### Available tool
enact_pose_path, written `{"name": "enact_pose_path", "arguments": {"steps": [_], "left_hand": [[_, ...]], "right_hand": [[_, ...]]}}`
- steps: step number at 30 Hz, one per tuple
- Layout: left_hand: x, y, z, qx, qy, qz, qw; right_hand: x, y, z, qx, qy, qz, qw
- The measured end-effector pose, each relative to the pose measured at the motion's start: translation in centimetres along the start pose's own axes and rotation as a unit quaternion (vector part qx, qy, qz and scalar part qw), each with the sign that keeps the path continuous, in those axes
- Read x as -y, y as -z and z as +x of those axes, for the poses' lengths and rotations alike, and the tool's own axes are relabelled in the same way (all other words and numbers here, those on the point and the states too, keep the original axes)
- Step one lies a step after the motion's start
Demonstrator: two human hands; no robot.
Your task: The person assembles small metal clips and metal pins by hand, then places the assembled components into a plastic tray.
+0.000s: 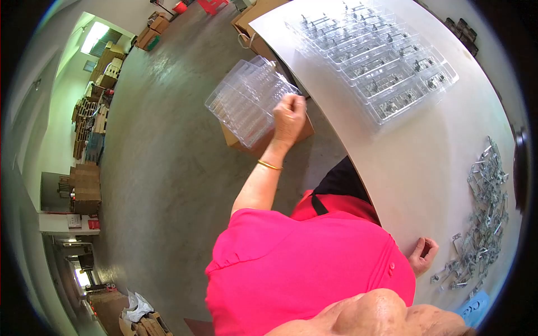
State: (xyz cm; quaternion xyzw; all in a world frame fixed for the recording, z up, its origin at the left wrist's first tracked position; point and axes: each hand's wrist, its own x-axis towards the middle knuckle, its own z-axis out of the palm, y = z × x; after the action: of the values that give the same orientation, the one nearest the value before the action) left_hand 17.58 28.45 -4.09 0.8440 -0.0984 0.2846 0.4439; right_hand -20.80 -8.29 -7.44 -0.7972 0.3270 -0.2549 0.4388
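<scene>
At nine o'clock of the view, stacked brown cardboard cartons (87, 187) stand along the far wall of the grey concrete floor (162, 185). Toward the centre, at eleven o'clock of the person's pink shirt (302, 263), the left hand (289, 119) is clenched around the edge of a stack of clear moulded plastic blister trays (246, 101), holding it above an open brown cardboard box (269, 143) on the floor. A thin gold bangle (269, 165) circles that wrist. At one o'clock of the hand, on the white worktable (403, 168), lie rows of clear plastic trays filled with small metal parts (381, 56). Farther right, at the table's near edge, the right hand (422, 255) rests with fingers curled, gripping nothing that shows. At two o'clock of it, a loose heap of silvery metal clips (485, 218) sits
</scene>
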Motion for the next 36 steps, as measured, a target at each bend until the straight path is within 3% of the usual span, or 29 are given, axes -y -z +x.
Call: {"name": "enact_pose_path", "arguments": {"steps": [5,10,12,14,22,27,31,36], "left_hand": [[19.0,3.8,1.5,-0.010,0.135,0.241,0.961],[28.4,6.5,2.2,0.060,0.223,0.370,0.900],[28.8,6.9,2.6,0.084,0.265,0.386,0.880],[28.6,7.0,2.9,0.165,0.339,0.430,0.820],[29.8,6.3,3.6,0.268,0.341,0.473,0.767],[28.8,6.4,2.8,0.173,0.323,0.449,0.815],[29.5,10.1,3.1,0.140,0.313,0.445,0.827],[25.8,15.3,5.1,0.005,0.342,0.437,0.832]], "right_hand": [[-0.7,0.1,0.0,-0.013,0.012,-0.014,1.000],[-1.8,0.5,-0.3,-0.055,0.002,0.008,0.998],[-3.0,1.4,0.0,-0.041,-0.014,-0.014,0.999],[-3.0,1.3,0.0,-0.044,-0.007,-0.046,0.998],[-2.4,1.1,0.7,-0.052,-0.002,-0.079,0.996],[-1.9,0.7,0.8,-0.057,-0.024,-0.070,0.996],[-1.6,0.4,1.1,-0.060,-0.044,-0.078,0.994],[-1.2,-0.1,1.0,-0.069,-0.025,-0.026,0.997]]}}
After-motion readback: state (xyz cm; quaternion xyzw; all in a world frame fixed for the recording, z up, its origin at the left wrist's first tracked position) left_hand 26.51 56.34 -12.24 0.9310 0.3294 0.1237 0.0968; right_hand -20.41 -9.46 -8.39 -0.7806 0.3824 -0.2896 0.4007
